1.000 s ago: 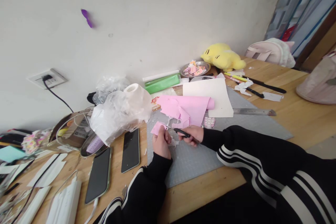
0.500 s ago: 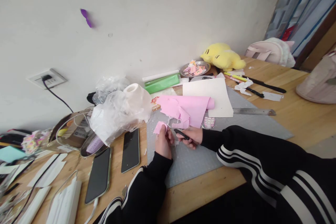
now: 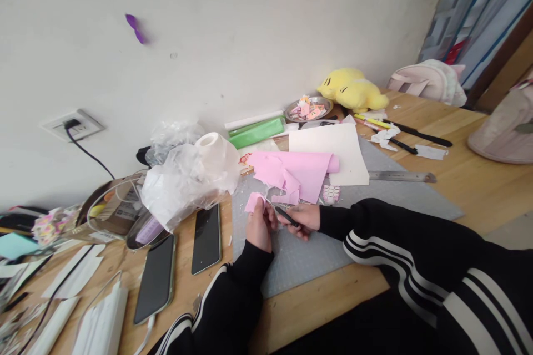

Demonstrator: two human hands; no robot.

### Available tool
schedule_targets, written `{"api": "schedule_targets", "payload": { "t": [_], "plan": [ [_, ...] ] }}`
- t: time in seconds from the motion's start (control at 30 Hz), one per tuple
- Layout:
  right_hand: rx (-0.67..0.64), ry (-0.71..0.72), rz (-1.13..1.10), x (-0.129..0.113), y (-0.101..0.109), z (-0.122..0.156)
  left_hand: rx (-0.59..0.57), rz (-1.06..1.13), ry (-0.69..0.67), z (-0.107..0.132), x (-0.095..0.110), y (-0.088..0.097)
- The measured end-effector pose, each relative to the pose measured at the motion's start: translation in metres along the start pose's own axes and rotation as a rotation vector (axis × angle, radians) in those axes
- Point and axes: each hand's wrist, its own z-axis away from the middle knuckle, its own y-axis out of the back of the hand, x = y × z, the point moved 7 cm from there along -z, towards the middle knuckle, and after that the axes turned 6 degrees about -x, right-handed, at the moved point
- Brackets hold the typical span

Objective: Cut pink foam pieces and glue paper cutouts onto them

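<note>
A small piece of pink paper is pinched between the thumb and fingers of my left hand, above the grey cutting mat. My right hand is closed around black-handled scissors. Their thin metal blades point left toward the pink piece, close to my left fingertips; whether they touch it I cannot tell. Just beyond my hands lies a partly rolled pink sheet with a ragged cut edge. A small patterned pink-and-white piece rests right of it.
White card and a steel ruler lie on the mat's far side. Behind are a green packet, a metal dish of pink cutouts and a yellow plush toy. Two phones and a plastic bag are left.
The scissors have turned slightly in my right hand, and their handle sits a little lower. My left hand keeps its pinch on the pink piece, nearly still.
</note>
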Motion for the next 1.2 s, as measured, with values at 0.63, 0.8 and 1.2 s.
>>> {"api": "schedule_targets", "payload": {
  "t": [0.63, 0.8, 1.2],
  "plan": [
    [-0.051, 0.083, -0.012, -0.003, -0.003, 0.005, -0.016, 0.003, 0.019, 0.001, 0.0, -0.002],
    [-0.041, 0.105, -0.045, 0.0, 0.0, 0.004, -0.023, -0.024, 0.022, 0.002, 0.0, -0.003],
    [0.181, 0.047, -0.247, -0.005, 0.014, 0.004, -0.032, -0.056, 0.006, 0.001, -0.001, -0.004]
  ]
}}
